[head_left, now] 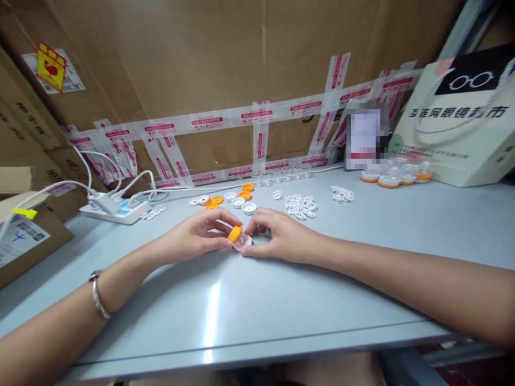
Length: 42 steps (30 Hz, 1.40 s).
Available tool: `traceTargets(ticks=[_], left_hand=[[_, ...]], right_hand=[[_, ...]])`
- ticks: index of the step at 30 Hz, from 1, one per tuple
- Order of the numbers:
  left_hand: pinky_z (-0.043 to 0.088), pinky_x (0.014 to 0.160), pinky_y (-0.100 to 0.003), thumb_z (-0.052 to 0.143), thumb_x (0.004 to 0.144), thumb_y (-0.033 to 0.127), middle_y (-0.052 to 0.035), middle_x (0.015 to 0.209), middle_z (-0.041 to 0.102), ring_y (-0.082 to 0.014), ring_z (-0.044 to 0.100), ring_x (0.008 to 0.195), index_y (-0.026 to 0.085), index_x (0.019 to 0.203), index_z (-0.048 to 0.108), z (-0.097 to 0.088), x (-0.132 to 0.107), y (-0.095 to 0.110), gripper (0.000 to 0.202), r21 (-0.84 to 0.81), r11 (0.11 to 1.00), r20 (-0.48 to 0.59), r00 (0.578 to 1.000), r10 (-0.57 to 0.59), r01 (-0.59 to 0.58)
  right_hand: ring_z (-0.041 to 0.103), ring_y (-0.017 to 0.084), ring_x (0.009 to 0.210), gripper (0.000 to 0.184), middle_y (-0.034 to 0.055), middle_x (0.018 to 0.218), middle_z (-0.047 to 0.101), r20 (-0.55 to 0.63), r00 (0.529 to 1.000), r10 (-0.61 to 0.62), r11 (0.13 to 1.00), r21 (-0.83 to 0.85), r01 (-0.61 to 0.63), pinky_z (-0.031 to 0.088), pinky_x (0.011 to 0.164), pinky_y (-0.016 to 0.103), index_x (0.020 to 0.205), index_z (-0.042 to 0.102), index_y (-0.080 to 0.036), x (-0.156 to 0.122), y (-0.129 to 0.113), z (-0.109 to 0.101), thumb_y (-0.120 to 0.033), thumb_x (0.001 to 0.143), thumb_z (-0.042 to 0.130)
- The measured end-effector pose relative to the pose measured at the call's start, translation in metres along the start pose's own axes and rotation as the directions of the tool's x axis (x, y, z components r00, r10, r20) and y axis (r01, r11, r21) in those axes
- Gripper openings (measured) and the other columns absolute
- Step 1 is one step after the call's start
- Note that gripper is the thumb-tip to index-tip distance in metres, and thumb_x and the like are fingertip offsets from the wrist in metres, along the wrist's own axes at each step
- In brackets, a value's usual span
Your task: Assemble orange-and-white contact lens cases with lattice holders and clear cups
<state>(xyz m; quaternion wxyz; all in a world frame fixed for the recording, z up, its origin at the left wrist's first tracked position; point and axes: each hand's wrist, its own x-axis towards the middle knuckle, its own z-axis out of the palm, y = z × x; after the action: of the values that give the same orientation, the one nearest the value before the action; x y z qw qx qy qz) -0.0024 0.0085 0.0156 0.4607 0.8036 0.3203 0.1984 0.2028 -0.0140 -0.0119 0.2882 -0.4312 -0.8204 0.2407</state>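
At the centre of the frame, the two hands meet low over the bench (322, 300). The left hand (197, 235) is partly curled, its thumb and fingertips closed on an orange cap (235, 233) that is tilted on edge. The right hand (279, 236) is curled too, thumb and index finger gripping a clear cup (243, 243) just beside the cap, to its lower right; whether the two parts touch is hard to tell. A bracelet (98, 297) circles the left wrist.

Just above the hands in the frame lie orange rings (217, 200) and white rings (249, 208), some overlapping. Right of centre are a larger pile of white pieces (301, 206) and, farther right, a smaller pile (343, 194). Clear cups (281, 176) stand in a row near the back edge.

At the left, a power strip (129, 214) carries plugs and white cables (152, 179), with small discs (152, 213) beside it. A carton (52, 220) sits at the left edge. At the right, orange-based cases (389, 180) cluster in front of a paper bag (462, 145), near a blurred upright panel (364, 134). Taped cardboard (181, 59) fills the upper frame, with a yellow-and-red label (51, 67) at upper left.
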Motion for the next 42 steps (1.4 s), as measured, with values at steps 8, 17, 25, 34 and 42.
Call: traceTargets(ticks=[8, 17, 25, 34, 42], left_hand=[[0.050, 0.082, -0.033, 0.065, 0.075, 0.025, -0.0066, 0.101, 0.059, -0.0172, 0.060, 0.093, 0.017, 0.098, 0.056, -0.002, 0.001, -0.002, 0.026, 0.046, 0.998, 0.012, 0.999, 0.045, -0.046], [0.050, 0.083, -0.032, 0.064, 0.076, 0.025, -0.0065, 0.098, 0.062, -0.0168, 0.060, 0.092, 0.016, 0.092, 0.060, -0.003, 0.002, -0.001, 0.019, 0.145, 0.987, 0.036, 0.997, 0.069, -0.073], [0.046, 0.081, -0.031, 0.058, 0.081, 0.020, -0.0057, 0.095, 0.062, -0.0165, 0.059, 0.088, 0.019, 0.100, 0.064, 0.002, 0.000, 0.010, 0.020, 0.487, 0.846, 0.097, 0.977, 0.192, -0.215], [0.045, 0.078, -0.028, 0.059, 0.081, 0.018, -0.0031, 0.096, 0.064, -0.0156, 0.059, 0.085, 0.023, 0.110, 0.059, 0.006, 0.000, 0.009, 0.030, 0.592, 0.775, 0.077, 0.974, 0.215, -0.218], [0.044, 0.074, -0.026, 0.059, 0.080, 0.017, -0.0028, 0.088, 0.062, -0.0142, 0.058, 0.080, 0.019, 0.098, 0.064, 0.007, 0.002, 0.009, 0.018, 0.637, 0.736, 0.105, 0.972, 0.211, -0.229]], right_hand=[[0.051, 0.014, 0.077, 0.026, 0.0012, 0.080, 0.056, -0.020, 1.000, 0.000, 1.000, 0.017, 0.000, 0.037, 0.069, 0.024, 0.073, 0.061, -0.016, 0.000, -0.001, 0.001, -0.035, 0.064, 0.074], [0.051, 0.014, 0.076, 0.027, 0.0011, 0.079, 0.054, -0.021, 1.000, 0.007, 0.999, 0.044, -0.007, 0.038, 0.069, 0.025, 0.071, 0.062, -0.015, 0.002, 0.000, 0.002, -0.035, 0.061, 0.077], [0.049, 0.013, 0.075, 0.028, 0.0003, 0.077, 0.052, -0.019, 1.000, 0.002, 0.999, 0.050, -0.001, 0.038, 0.069, 0.025, 0.072, 0.061, -0.015, 0.001, 0.000, 0.003, -0.035, 0.061, 0.077], [0.052, 0.015, 0.079, 0.027, 0.0018, 0.079, 0.056, -0.008, 1.000, 0.009, 1.000, 0.013, -0.009, 0.040, 0.071, 0.027, 0.076, 0.063, -0.015, 0.002, -0.001, 0.003, -0.035, 0.063, 0.076], [0.056, 0.018, 0.084, 0.022, 0.0039, 0.081, 0.063, -0.058, 0.997, -0.049, 0.998, -0.051, 0.046, 0.043, 0.079, 0.030, 0.076, 0.064, -0.015, 0.001, -0.001, 0.008, -0.033, 0.065, 0.072]])
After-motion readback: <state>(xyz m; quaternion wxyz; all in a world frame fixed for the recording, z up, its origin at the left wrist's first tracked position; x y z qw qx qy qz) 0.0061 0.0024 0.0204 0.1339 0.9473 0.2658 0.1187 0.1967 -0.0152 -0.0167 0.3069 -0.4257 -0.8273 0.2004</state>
